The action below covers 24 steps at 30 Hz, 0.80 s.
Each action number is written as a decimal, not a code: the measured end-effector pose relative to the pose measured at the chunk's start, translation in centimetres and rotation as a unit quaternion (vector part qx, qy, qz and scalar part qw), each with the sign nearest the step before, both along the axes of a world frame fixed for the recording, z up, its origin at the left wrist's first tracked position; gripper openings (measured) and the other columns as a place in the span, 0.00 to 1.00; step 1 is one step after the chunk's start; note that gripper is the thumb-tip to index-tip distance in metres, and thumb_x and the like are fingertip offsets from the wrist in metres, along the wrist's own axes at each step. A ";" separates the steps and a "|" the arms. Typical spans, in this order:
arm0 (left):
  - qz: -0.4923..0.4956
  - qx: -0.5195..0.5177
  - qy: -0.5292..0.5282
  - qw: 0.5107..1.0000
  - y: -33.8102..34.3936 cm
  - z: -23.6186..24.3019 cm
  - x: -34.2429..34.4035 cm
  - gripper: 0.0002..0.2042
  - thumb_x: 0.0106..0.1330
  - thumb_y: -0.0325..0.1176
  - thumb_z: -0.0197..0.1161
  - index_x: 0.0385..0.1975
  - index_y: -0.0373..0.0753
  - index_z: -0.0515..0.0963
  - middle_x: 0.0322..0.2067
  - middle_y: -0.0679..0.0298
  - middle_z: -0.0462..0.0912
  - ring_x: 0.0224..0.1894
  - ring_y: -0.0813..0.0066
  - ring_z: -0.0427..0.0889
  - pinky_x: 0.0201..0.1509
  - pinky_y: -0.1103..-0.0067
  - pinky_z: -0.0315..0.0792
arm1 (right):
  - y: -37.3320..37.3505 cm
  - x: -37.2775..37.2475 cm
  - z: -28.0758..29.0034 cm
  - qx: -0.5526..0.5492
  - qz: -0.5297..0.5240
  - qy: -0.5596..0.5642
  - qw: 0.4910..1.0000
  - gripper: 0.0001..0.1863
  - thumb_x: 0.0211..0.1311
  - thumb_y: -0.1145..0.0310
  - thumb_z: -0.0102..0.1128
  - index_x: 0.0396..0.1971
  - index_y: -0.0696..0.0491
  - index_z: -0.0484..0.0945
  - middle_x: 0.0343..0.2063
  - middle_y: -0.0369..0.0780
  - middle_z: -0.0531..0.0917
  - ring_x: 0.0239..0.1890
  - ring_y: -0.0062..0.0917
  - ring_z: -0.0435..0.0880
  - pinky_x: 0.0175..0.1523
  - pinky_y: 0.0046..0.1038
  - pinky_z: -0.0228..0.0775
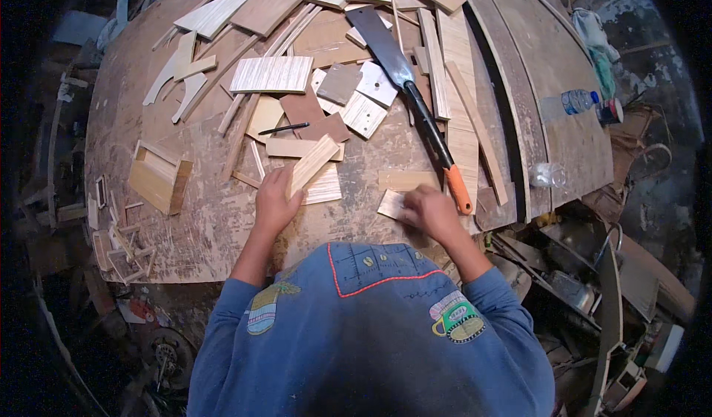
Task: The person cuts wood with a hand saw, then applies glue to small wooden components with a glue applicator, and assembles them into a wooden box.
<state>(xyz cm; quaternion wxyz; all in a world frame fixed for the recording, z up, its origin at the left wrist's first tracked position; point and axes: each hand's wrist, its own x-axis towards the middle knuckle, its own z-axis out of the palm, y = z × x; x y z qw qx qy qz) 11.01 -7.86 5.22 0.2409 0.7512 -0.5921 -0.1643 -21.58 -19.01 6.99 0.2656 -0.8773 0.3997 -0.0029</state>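
My left hand (277, 198) is closed on a narrow pale wooden strip (314, 162), which tilts up and away to the right. Under the strip lies a light striped board (325, 186) on the worktable (211, 235). Close to the table's near edge, my right hand (432, 211) has its fingers bent together at a small light wood piece (390, 203), gripping its right end. Beyond that hand is a flat thin wood piece (406, 180). A handsaw with a black and orange handle (456, 189) lies just right of it, its dark blade (382, 42) pointing away.
Wooden offcuts, among them a striped board (271, 74), spread over the table's far half, with a black pen (284, 128) on them. A small wooden box (159, 176) and little frames (130, 252) sit at left. A plastic bottle (578, 102) lies at right, past a dark gap (512, 135).
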 end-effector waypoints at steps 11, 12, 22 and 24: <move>-0.033 -0.097 -0.083 0.991 -3.9 2.9 -4.2 0.33 0.48 0.35 0.69 0.57 0.34 0.68 0.46 0.50 0.76 0.50 0.52 0.74 0.54 0.66 0.69 | -1.5 0.8 -1.8 0.153 -0.107 -0.134 0.973 0.13 0.47 0.68 0.71 0.33 0.57 0.83 0.26 0.44 0.83 0.27 0.29 0.81 0.36 0.27 0.73; -0.034 -0.141 -0.175 0.974 -4.7 3.4 -5.0 0.35 0.49 0.37 0.70 0.59 0.33 0.67 0.47 0.49 0.76 0.51 0.53 0.74 0.55 0.67 0.68 | -1.4 1.4 -1.6 0.172 -0.148 -0.189 0.955 0.13 0.47 0.69 0.71 0.32 0.59 0.82 0.25 0.42 0.83 0.26 0.23 0.80 0.35 0.24 0.72; 0.038 -0.024 0.547 0.836 -5.6 0.3 -9.1 0.21 0.72 0.44 0.50 0.53 0.31 0.69 0.37 0.63 0.79 0.40 0.81 0.75 0.44 0.81 0.71 | 0.6 8.9 0.5 0.232 -0.184 -0.359 0.885 0.08 0.54 0.71 0.68 0.28 0.61 0.82 0.23 0.36 0.83 0.25 0.15 0.77 0.32 0.20 0.70; 0.020 -0.055 0.552 0.832 -4.9 0.8 -8.2 0.20 0.73 0.46 0.49 0.49 0.32 0.71 0.31 0.65 0.78 0.32 0.83 0.75 0.36 0.84 0.71 | 0.5 9.5 0.5 0.213 -0.152 -0.366 0.893 0.10 0.55 0.70 0.66 0.23 0.61 0.81 0.19 0.37 0.80 0.23 0.16 0.76 0.30 0.21 0.68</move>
